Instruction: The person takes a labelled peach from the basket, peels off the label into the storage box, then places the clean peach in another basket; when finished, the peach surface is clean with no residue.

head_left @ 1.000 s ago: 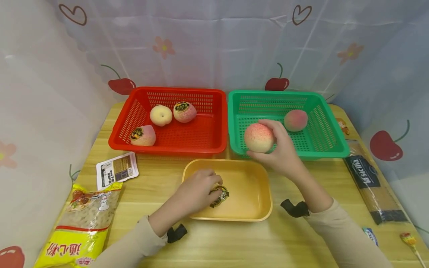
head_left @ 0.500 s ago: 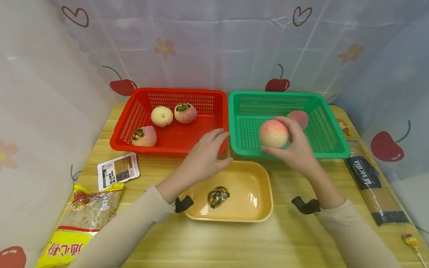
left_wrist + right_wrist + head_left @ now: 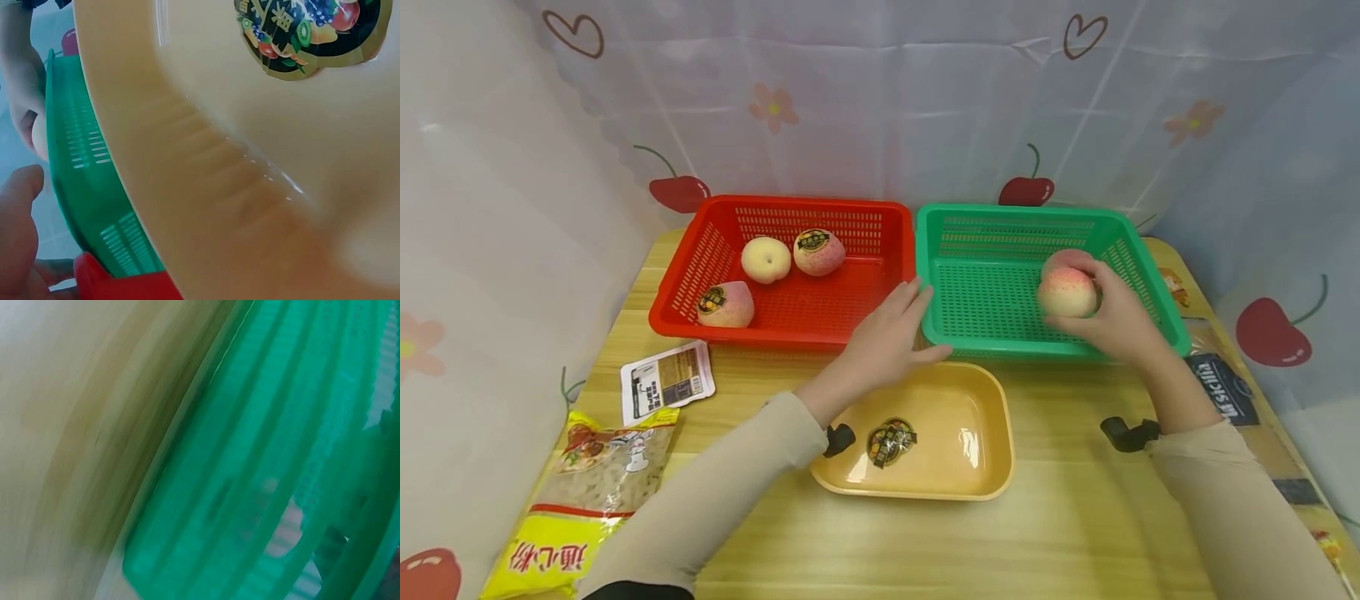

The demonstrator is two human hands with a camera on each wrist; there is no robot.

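Note:
My right hand [image 3: 1093,304] grips a pink-and-cream peach [image 3: 1063,293] low inside the green basket [image 3: 992,218], at its right side. A second peach [image 3: 1060,258] peeks out just behind it. My left hand [image 3: 917,329] hovers open, fingers straight, over the spot where the front rims of the red basket [image 3: 805,204] and the green one meet. The yellow tray [image 3: 962,475] lies in front with a round fruit sticker [image 3: 891,440] in it. The left wrist view shows the tray [image 3: 219,162], sticker [image 3: 306,31] and green basket [image 3: 87,187]. In the right wrist view the green basket [image 3: 250,462] is a blur.
The red basket holds three peaches [image 3: 766,259], [image 3: 818,252], [image 3: 726,304], two of them with stickers. A small packet [image 3: 664,382] and a yellow food bag [image 3: 587,492] lie front left. A dark pasta pack [image 3: 1225,387] lies along the right edge. Cherry-print curtains close in the table.
My right hand carried the peach from the green basket's front left to its right side, beside the other peach. My left hand let go of the sticker in the tray and rose toward the baskets.

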